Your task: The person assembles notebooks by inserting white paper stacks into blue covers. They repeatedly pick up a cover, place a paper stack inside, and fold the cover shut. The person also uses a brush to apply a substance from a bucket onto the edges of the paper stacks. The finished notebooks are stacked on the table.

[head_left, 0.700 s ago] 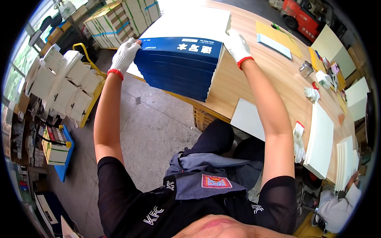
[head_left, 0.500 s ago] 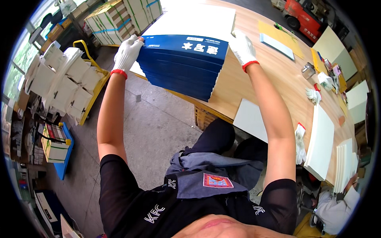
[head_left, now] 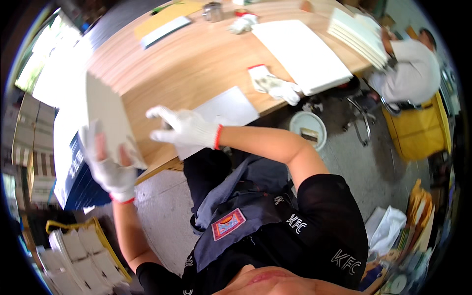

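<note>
A tall stack of blue-covered notebooks [head_left: 78,184] stands at the table's left edge. Its pale page side [head_left: 105,105] faces my hands. My left hand [head_left: 112,169], in a white knitted glove with bare fingertips and a red cuff, lies across that side with fingers spread; blur hides whether it touches. My right hand [head_left: 187,129], gloved alike, hovers by the table's near edge, fingers stretched and apart, holding nothing. Beneath and beside it lies a pale grey board [head_left: 228,108].
A loose white glove [head_left: 273,84] and a stack of white sheets [head_left: 305,56] are to the right. Farther back are a metal cup [head_left: 213,12] and another glove [head_left: 242,23]. A seated person [head_left: 413,69] works at the far right; a white bucket [head_left: 317,123] stands on the floor.
My view has swung right, so the notebooks now appear far left. Both hands have left the stack's top corners; the left is at its page side, the right near the grey board.
</note>
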A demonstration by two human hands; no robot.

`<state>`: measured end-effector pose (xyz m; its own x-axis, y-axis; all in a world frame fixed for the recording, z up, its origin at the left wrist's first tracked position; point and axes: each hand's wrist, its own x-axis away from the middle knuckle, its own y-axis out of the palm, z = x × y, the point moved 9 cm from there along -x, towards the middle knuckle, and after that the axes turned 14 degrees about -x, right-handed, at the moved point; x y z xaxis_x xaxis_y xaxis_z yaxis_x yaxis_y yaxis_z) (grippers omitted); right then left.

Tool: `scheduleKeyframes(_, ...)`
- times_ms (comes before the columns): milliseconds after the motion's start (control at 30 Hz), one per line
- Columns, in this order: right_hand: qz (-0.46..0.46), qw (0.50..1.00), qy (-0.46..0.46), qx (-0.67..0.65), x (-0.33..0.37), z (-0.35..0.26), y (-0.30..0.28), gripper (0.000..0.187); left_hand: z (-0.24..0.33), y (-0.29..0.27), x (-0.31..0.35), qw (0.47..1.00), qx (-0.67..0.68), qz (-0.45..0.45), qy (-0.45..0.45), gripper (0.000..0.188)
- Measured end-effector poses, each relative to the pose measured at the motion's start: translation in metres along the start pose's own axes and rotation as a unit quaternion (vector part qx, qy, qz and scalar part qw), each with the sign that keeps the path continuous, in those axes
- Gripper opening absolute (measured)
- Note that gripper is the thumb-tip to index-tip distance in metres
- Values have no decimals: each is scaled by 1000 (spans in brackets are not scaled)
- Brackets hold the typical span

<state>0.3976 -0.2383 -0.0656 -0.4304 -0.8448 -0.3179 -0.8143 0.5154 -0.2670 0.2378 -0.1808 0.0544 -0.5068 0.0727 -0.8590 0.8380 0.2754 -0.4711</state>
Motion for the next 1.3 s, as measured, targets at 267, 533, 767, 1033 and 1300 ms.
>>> scheduleKeyframes(267, -72, 954, 282, 75, 165, 62, -107, 44, 273, 253, -1, 483, 747, -349, -293, 54)
scheduleKeyframes(533, -16, 948, 316, -24, 232, 77, -155, 41, 404, 338, 16, 272, 596, -505, -562, 17)
scheduleKeyframes(767, 181, 970, 164, 11, 261, 78, -235, 35, 393, 380, 11, 274, 638, -494, -524, 17)
scheduleKeyframes(1033, 349, 871, -68, 340, 279, 39, -309, 36, 410, 368, -42, 310, 673, -468, -481, 34)
scheduleKeyframes(1300, 275, 794, 126, 527, 282, 92, -347, 59, 406, 391, -21, 350, 588, -486, -544, 24)
